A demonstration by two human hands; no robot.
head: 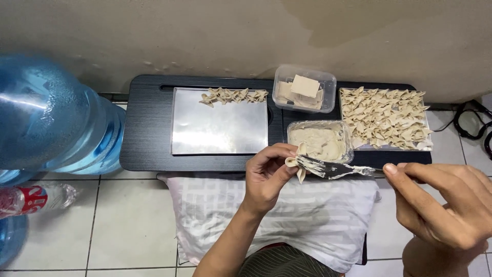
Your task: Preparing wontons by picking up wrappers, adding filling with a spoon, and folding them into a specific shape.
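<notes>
Dumpling wrapper, pale and partly folded, sits pinched between thumb and fingertips of the left hand, held above the front edge of the black bench; how much filling it holds is hidden by the fingers and by the smeared flat spatula laid against it. Right hand, fingers curled loosely, grips the spatula's thin handle, its far side cut off by the frame edge. Behind: tub of filling, tub of square wrappers, steel tray with a few folded pieces, and a fuller tray.
</notes>
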